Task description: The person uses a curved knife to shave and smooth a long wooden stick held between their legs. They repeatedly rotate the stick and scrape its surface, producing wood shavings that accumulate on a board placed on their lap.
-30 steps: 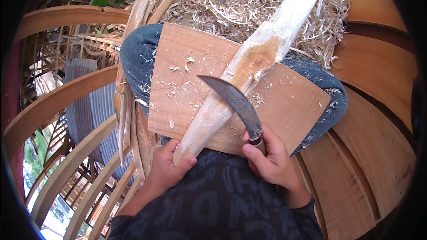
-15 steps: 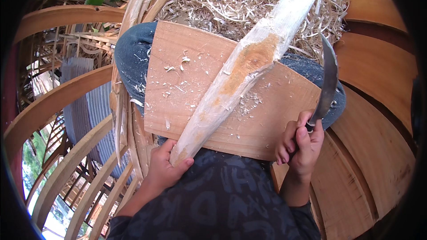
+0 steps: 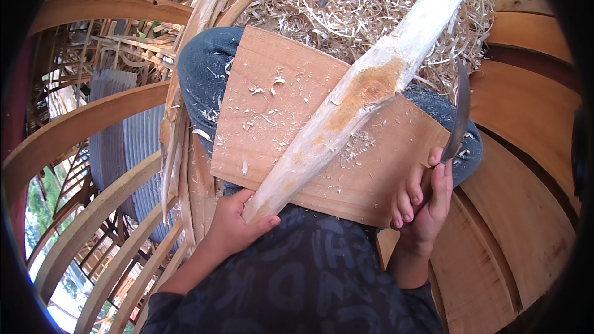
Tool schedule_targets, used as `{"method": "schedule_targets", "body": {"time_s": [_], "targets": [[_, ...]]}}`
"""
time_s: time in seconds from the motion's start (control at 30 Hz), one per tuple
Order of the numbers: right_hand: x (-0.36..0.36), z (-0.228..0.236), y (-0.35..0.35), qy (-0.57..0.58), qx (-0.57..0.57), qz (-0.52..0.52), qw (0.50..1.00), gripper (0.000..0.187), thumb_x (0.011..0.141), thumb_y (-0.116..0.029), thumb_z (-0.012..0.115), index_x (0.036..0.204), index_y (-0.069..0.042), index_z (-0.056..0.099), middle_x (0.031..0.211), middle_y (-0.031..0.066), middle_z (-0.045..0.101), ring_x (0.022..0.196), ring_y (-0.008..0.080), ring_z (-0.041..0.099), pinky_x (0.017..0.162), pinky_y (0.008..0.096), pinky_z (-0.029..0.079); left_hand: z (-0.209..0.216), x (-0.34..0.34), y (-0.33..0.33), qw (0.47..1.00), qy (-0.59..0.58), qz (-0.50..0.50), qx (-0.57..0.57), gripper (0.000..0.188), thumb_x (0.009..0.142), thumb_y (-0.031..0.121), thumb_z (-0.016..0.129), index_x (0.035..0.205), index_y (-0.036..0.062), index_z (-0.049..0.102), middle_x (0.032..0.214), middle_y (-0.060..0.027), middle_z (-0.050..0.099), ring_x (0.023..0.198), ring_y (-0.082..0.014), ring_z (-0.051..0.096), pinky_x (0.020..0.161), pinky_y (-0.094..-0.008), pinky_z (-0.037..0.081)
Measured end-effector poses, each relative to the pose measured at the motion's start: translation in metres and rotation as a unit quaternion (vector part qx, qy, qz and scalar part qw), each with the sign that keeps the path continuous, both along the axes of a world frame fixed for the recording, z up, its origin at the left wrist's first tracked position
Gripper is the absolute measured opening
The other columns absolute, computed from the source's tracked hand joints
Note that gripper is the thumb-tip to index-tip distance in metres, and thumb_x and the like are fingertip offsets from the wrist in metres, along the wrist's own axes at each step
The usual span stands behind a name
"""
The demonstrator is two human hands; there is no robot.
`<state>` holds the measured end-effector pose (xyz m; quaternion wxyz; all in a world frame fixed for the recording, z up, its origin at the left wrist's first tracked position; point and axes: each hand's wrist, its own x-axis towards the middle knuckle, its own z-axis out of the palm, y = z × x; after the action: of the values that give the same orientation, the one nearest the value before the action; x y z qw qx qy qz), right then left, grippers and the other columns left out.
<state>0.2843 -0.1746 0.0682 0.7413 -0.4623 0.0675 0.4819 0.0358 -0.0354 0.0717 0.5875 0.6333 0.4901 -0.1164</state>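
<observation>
Because the head view looks straight down over the worker's lap, I can see both hands at once. The left hand (image 3: 240, 222) has its fingers clamped on the near end of a long, pale, stripped wooden pole (image 3: 356, 104) with a rough brown knot patch. The right hand (image 3: 426, 207) has its fingers curled, rather loosely I'd say, round the handle of a knife with a dark, curved steel blade (image 3: 461, 114).

What worries me is the pole rolling or skidding: it leans diagonally across a flat reddish-brown wooden board (image 3: 266, 142) strewn with chips, and only one hand grips it. A blade catching on that knot could jump, and the right knee in blue denim (image 3: 467, 164) sits close by. A slack grip might let the handle twist, too.

As for position, the pole's near end lies between the left thumb and fingers, its far end reaching over a heap of curly shavings (image 3: 371, 15). The right fingers are well apart from it, off to its right.
</observation>
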Motion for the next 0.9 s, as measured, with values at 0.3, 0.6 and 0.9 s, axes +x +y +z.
{"method": "schedule_targets", "body": {"time_s": [0.3,0.6,0.9], "targets": [[-0.036,-0.007,0.003,-0.151,-0.036,0.102,0.983,0.044,0.090,-0.034,0.062,0.111,-0.002,0.042,0.056,0.0085,0.050,0.036,0.0119,0.044,0.033,0.0250,0.040,0.002,0.007,0.022,0.975,0.049,-0.045,-0.211,0.045,0.068,0.029,0.084,0.095,-0.0035,0.066,0.080,-0.0053,0.066,0.072,-0.0091,0.059,0.067,-0.0273,0.048],[-0.016,0.002,-0.006,-0.202,-0.144,0.178,0.952,0.014,0.084,-0.009,0.069,0.088,-0.001,0.059,0.062,0.0022,0.058,0.050,0.0065,0.053,0.043,0.0218,0.039,0.026,0.006,0.015,0.993,0.054,-0.050,-0.094,0.052,0.067,0.028,0.084,0.106,-0.0011,0.065,0.085,-0.0093,0.068,0.077,-0.0106,0.062,0.072,-0.0272,0.049],[-0.023,0.002,0.010,-0.534,-0.242,0.328,0.740,0.028,0.087,-0.021,0.063,0.073,0.001,0.055,0.058,0.0203,0.054,0.052,0.0369,0.056,0.048,0.0405,0.041,0.040,0.004,0.010,0.996,0.061,-0.064,0.003,0.054,0.068,0.029,0.083,0.108,-0.0010,0.063,0.088,-0.0153,0.069,0.082,-0.0186,0.067,0.073,-0.0306,0.051]]}}
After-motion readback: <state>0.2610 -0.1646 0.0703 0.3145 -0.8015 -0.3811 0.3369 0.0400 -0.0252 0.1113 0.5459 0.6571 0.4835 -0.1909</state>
